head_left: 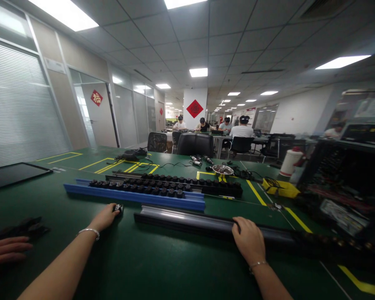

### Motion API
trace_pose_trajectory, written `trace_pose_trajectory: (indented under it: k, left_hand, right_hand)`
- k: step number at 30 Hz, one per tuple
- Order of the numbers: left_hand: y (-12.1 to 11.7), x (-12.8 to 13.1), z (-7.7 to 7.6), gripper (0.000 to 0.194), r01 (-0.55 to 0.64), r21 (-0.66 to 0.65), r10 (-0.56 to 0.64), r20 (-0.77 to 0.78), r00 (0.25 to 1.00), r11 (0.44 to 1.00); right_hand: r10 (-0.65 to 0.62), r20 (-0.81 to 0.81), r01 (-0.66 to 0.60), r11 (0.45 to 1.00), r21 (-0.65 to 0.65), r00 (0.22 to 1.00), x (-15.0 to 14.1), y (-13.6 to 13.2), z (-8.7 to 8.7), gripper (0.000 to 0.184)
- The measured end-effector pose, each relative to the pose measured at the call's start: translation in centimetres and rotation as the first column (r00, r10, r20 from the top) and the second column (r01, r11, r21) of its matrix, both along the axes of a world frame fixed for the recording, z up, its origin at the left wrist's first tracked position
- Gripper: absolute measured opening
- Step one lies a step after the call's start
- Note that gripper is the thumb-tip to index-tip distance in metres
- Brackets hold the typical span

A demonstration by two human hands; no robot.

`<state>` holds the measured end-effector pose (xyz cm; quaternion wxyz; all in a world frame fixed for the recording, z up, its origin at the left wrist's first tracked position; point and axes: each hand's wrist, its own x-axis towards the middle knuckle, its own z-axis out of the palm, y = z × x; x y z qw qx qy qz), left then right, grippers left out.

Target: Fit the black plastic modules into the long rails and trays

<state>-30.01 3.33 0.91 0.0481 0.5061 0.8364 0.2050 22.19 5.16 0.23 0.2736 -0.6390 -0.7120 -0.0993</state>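
My left hand (104, 217) pinches a small black block-like part (119, 209) just above or on the green table; its exact kind is too small to tell. On the right, my right hand (249, 238) curls over a long black channel rail (187, 218), and the fingertips are partly hidden. Behind my hands, a blue channel rail (134, 196) holds rows of small black parts (143, 187). A second black rail (221, 188) with similar parts lies just beyond it.
Another person's hand (8, 252) is at the left, near a pile of black parts (23, 228). A metal bowl (223, 169), a yellow tray (279, 188) and a white bottle (290, 162) stand farther back on the table (162, 262). Dark equipment (346, 183) rises at the right.
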Motion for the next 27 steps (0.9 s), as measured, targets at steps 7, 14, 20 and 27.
trace_pose_trajectory:
  k: [7, 14, 20, 27]
  left_hand:
    - [0.3, 2.7, 0.0, 0.057, -0.073, 0.063, 0.077, -0.066, 0.995, 0.995]
    - [-0.4, 14.8, 0.8, 0.039, 0.322, 0.351, -0.271, -0.185, 0.944, 0.879]
    - [-1.2, 25.1, -0.8, 0.043, 0.617, 0.162, -0.573, -0.248, 0.781, 0.77]
    - [-1.4, 27.0, -1.0, 0.042, 0.589, 0.156, -0.525, -0.317, 0.79, 0.793]
  right_hand:
    - [0.022, -0.017, -0.022, 1.0, 0.003, 1.0, 0.1, 0.0, -0.1, 0.036]
    - [-0.141, -0.038, 0.144, 0.984, 0.102, 0.989, 3.1, 0.3, 1.1, 0.039]
    - [-0.498, -0.176, 0.526, 0.824, 0.21, 0.849, 8.3, -0.5, 1.7, 0.047]
    - [-0.662, -0.286, 0.658, 0.743, -0.125, 0.693, 12.5, 0.0, 0.1, 0.065]
